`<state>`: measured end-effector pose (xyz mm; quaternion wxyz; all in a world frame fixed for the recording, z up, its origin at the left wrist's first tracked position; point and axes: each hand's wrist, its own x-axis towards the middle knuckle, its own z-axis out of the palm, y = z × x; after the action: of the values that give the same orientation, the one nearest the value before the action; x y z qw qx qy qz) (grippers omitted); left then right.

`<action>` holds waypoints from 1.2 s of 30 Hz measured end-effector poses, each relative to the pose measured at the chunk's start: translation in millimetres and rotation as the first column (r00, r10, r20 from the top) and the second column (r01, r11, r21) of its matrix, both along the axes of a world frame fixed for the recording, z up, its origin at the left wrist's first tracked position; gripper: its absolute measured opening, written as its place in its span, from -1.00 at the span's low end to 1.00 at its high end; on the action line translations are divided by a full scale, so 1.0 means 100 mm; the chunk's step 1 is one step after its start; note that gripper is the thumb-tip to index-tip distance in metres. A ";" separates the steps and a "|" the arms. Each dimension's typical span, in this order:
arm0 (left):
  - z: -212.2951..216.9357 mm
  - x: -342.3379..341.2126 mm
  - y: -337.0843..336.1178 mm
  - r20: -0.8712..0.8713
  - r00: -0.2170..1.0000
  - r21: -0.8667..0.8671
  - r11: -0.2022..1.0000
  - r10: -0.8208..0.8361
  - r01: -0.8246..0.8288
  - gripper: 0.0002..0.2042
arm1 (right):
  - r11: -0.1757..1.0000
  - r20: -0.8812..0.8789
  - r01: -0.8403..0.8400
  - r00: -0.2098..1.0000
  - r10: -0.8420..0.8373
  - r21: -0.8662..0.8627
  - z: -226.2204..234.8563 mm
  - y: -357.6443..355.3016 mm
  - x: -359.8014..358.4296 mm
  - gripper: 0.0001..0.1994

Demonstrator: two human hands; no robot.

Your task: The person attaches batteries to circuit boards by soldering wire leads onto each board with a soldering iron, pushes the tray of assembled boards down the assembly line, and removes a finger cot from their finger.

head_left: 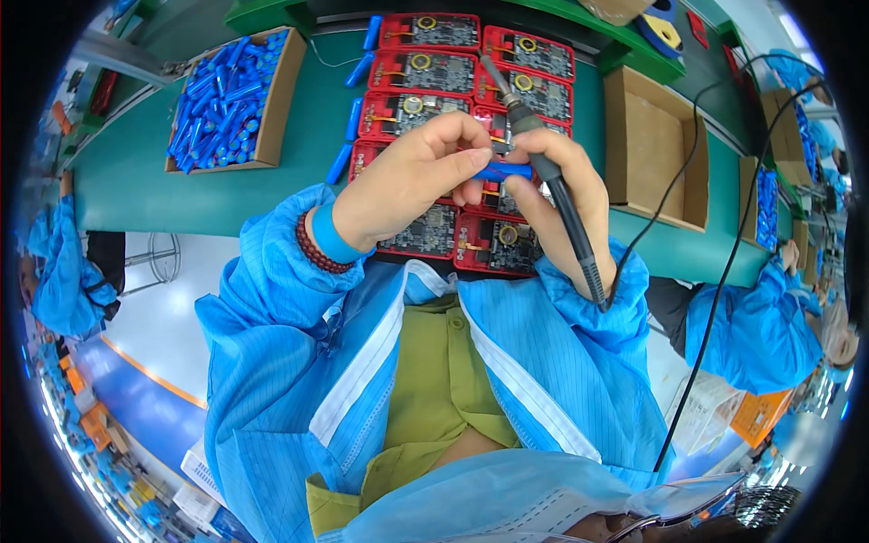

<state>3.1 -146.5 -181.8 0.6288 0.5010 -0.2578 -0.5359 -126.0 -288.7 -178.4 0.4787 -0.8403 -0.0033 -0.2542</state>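
Observation:
Between my two hands is a small blue cylindrical battery cell (504, 170), lying nearly level. My left hand (403, 176) has its fingers pinched at the cell's left end. In my right hand (579, 195) a soldering iron (565, 204) is held, its dark handle against the palm and its metal tip pointing up and away to the left. The right thumb and forefinger are close to the cell's right end; whether they press on it is hard to tell. Under both hands are red cases with circuit boards (430, 71) in two columns, partly hidden by my fingers.
Blue cells fill a cardboard box (288, 100) at the left. Several loose blue cells (341, 163) lie along the cases' left side. A cardboard box (654, 199) stands at the right. The iron's black cable (677, 172) loops over the right side. People in blue work at both sides.

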 end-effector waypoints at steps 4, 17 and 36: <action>0.02 -0.10 -0.07 0.221 0.969 -0.055 0.993 0.110 -0.101 -0.93 | 0.979 -0.020 0.108 0.994 -0.106 0.173 -0.04 -0.03 -0.07 -0.54; 0.02 -0.26 -0.23 0.369 0.911 -0.074 0.983 0.182 -0.167 -0.96 | 0.981 0.065 0.135 0.987 -0.146 0.141 0.00 -0.08 -0.10 -0.59; 0.04 -0.31 -0.37 0.235 0.972 0.081 0.997 -0.011 -0.009 -0.87 | 0.901 0.284 0.240 0.949 -0.139 -0.361 -0.03 -0.31 -0.25 -0.65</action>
<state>-28.2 -183.4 -177.5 0.5725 0.5861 -0.3086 -0.4832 -150.8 -320.2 -181.1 0.2696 -0.8761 -0.0320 -0.3984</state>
